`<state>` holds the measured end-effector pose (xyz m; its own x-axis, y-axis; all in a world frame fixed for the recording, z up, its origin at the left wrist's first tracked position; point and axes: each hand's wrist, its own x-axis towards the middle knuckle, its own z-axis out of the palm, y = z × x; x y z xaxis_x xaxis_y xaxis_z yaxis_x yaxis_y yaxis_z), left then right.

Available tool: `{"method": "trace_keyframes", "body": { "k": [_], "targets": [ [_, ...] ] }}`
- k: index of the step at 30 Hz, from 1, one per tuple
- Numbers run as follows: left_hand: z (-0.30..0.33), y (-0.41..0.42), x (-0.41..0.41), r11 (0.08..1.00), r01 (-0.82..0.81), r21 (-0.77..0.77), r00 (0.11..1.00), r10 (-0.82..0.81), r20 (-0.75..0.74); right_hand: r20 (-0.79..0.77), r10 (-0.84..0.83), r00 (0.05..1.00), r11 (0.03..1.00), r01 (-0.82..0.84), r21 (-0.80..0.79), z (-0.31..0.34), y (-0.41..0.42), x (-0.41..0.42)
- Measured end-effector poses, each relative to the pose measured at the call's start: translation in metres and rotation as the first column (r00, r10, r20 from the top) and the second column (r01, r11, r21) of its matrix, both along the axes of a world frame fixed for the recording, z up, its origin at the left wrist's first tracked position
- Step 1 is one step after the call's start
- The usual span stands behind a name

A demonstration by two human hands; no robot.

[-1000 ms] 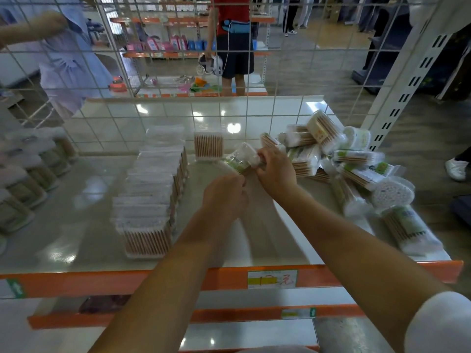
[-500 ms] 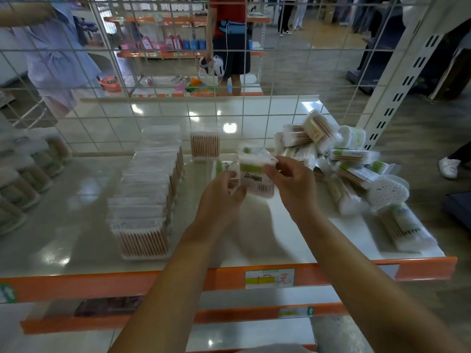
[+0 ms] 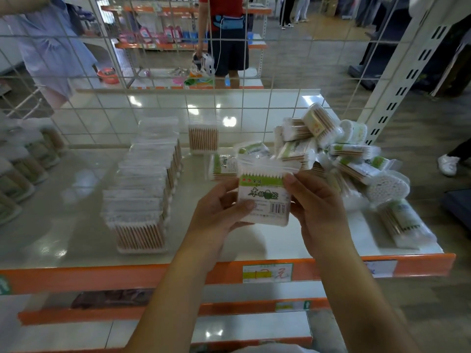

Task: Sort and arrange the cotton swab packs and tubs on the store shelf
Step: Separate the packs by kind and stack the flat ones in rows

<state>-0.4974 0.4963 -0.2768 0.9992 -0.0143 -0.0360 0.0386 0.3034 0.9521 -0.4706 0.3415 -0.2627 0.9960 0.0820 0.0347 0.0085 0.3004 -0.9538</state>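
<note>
I hold a flat cotton swab pack point(image 3: 263, 193) with a green label and a barcode upright above the shelf point(image 3: 76, 233). My left hand point(image 3: 216, 212) grips its left edge and my right hand point(image 3: 316, 202) grips its right edge. A second green-label pack point(image 3: 221, 165) shows just behind it. A row of clear swab packs point(image 3: 145, 184) runs front to back on the shelf's left half. One clear pack point(image 3: 203, 138) stands alone at the back. A loose heap of swab packs and round tubs point(image 3: 339, 154) lies at the right.
A wire grid point(image 3: 158, 108) backs the shelf. An orange front rail point(image 3: 127, 276) carries a price tag point(image 3: 267, 272). A slotted white upright point(image 3: 405, 80) stands at the right. More swab packs point(image 3: 23, 171) sit at the far left. People stand behind the grid.
Both hands have drawn the green-label pack back from the heap toward me and turned it upright, its label now facing me.
</note>
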Motion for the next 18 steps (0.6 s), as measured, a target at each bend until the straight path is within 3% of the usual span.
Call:
{"method": "trace_keyframes", "body": {
  "k": [7,10,13,15,18],
  "targets": [
    [0.002,-0.003,-0.010,0.994,0.007,-0.105,1.000,-0.006,0.012,0.046,0.043,0.998,0.999,-0.043,0.001,0.004,-0.001,-0.008],
    [0.000,-0.004,-0.011,0.991,-0.023,-0.131,1.000,0.022,-0.011,0.058,-0.151,0.987,0.988,0.152,-0.022,0.000,-0.001,-0.009],
    [-0.001,-0.005,-0.012,0.989,-0.077,-0.125,0.997,0.075,-0.020,0.203,-0.334,0.920,0.933,0.354,-0.068,0.003,-0.005,-0.012],
    [0.000,-0.008,-0.011,0.984,-0.150,-0.097,0.989,0.148,-0.030,0.258,-0.268,0.928,0.945,0.305,-0.116,0.008,-0.005,-0.016],
    [0.002,-0.015,-0.010,0.968,-0.244,-0.058,0.970,0.244,-0.015,0.235,-0.119,0.965,0.928,0.192,-0.320,0.009,0.001,-0.020]
  ]
}}
